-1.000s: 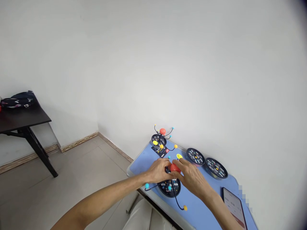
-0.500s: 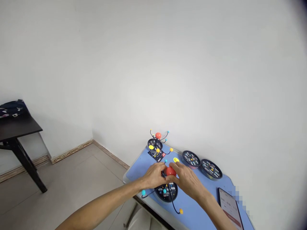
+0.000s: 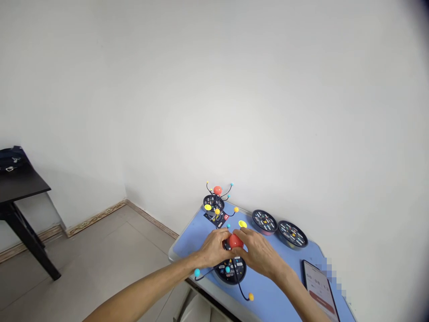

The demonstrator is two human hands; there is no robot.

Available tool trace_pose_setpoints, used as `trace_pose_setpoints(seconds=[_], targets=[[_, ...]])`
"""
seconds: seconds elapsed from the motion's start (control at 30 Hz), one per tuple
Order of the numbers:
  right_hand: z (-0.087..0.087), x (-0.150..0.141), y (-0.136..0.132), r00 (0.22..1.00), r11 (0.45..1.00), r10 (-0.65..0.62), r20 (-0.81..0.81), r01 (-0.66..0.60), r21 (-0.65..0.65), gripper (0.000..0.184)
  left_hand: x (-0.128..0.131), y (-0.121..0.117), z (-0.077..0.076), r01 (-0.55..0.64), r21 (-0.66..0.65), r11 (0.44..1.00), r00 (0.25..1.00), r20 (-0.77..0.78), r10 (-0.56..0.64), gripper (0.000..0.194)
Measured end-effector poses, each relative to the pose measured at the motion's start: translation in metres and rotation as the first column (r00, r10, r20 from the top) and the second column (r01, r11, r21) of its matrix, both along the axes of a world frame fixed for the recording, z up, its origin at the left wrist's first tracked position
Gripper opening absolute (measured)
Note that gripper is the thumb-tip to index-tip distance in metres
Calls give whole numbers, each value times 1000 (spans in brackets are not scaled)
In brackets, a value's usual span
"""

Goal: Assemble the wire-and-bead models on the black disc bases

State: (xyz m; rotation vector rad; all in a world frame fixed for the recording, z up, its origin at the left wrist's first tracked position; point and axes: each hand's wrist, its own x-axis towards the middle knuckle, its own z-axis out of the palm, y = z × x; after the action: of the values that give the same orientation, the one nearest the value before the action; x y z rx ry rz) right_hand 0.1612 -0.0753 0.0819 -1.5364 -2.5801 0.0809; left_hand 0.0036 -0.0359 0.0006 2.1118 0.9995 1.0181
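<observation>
We hold a planet model at the near left part of the blue table (image 3: 268, 300), both hands meeting above its round dark base (image 3: 231, 273). Our right hand (image 3: 256, 251) pinches the red ball (image 3: 236, 241) between thumb and fingers. Our left hand (image 3: 214, 247) is closed around the black hub (image 3: 227, 245) just beside the ball; the fingers hide much of that hub, so we cannot tell whether the ball is seated on it.

Thin curved rods spread out from under our hands. One ends in a blue ball (image 3: 197, 272) over the table's near edge, another in an orange ball (image 3: 251, 297) low on the near side, and a yellow disc (image 3: 242, 224) shows beyond our right hand.

Farther back, near the wall, a second planet model (image 3: 217, 190) stands upright with its own red centre, and a dark printed card (image 3: 216, 220) lies in front of it. To the right of that, along the wall side, two round printed trays (image 3: 264, 222) sit side by side. Near our right forearm lies a phone (image 3: 320, 286) with a timer on its screen. Well apart, at far left, a dark bag (image 3: 12, 158) rests on a black table (image 3: 23, 185).
</observation>
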Motion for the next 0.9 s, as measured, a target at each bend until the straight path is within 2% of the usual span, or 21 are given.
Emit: trace_pose_setpoints(seconds=[0.13, 0.23, 0.37, 0.53, 0.63, 0.7, 0.73, 0.77, 0.83, 0.9], targets=[[0, 0, -2, 999, 1000, -15, 29, 15, 23, 8, 0, 0, 0, -18, 6, 1000, 1000, -23, 19, 23], [2, 0, -3, 997, 999, -34, 68, 33, 14, 11, -3, -1, 5, -17, -11, 1000, 997, -77, 16, 26], [3, -2, -5, 995, 999, -47, 85, 49, -15, 25, -9, -5, 15, 10, -72, 997, 994, -112, -18, 32], [9, 5, -8, 998, 997, -68, -13, 67, -29, 36, -19, -8, 15, 11, -184, 983, 997, -76, -25, 45], [18, 26, -3, 979, 995, -97, -180, 102, 19, 32, -34, -8, 8, -64, -198, 978, 998, 4, 66, 33], [21, 47, 6, 910, 979, -184, -372, 202, 11, 22, -46, -9, -1, -145, -208, 967, 984, 68, 162, 24], [20, 59, 13, 841, 960, -265, -471, 277, -44, 21, -52, -9, -7, -188, -232, 954, 972, 92, 214, 26], [16, 71, 20, 720, 912, -399, -568, 375, -165, 27, -57, -9, -15, -222, -281, 934, 960, 107, 261, 29], [2, 90, 36, 603, 839, -532, -594, 469, -275, 37, -64, -10, -34, -226, -400, 888, 944, 134, 301, 40], [-20, 102, 53, 497, 756, -647, -578, 515, -404, 37, -64, -9, -55, -207, -519, 830, 939, 134, 318, 57]])
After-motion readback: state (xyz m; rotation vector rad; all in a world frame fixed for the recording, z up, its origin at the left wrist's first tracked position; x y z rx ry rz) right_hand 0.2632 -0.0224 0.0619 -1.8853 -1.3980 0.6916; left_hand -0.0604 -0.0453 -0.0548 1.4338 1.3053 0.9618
